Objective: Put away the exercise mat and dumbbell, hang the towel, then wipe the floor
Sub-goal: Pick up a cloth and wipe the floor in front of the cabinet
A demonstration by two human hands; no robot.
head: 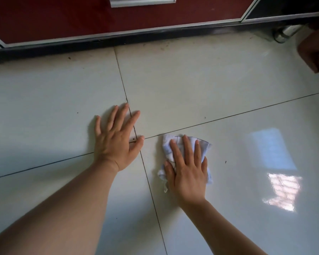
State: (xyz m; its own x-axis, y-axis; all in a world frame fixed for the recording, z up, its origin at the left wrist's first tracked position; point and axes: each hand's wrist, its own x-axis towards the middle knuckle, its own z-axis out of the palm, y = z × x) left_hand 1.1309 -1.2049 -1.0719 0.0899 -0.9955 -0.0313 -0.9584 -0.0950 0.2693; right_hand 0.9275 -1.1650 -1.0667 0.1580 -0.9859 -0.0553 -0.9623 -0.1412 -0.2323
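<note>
The cloth [167, 147] is a small, crumpled white-and-pale-blue rag with thin dark lines and a frayed thread. It lies on the floor [191, 85] just right of where four tiles meet, under the right hand [187, 170], whose straight fingers press flat on it, while the left hand [114, 142] rests on bare tile beside it, fingers spread and holding nothing. Most of the cloth is hidden beneath the palm, and a brown wooden piece [315, 52] at the right edge is cut off; the glossy pale tiles show dark specks and a bright window reflection [276, 162], and they run up to a red cabinet [118, 19] with a metal handle [142, 1].
</note>
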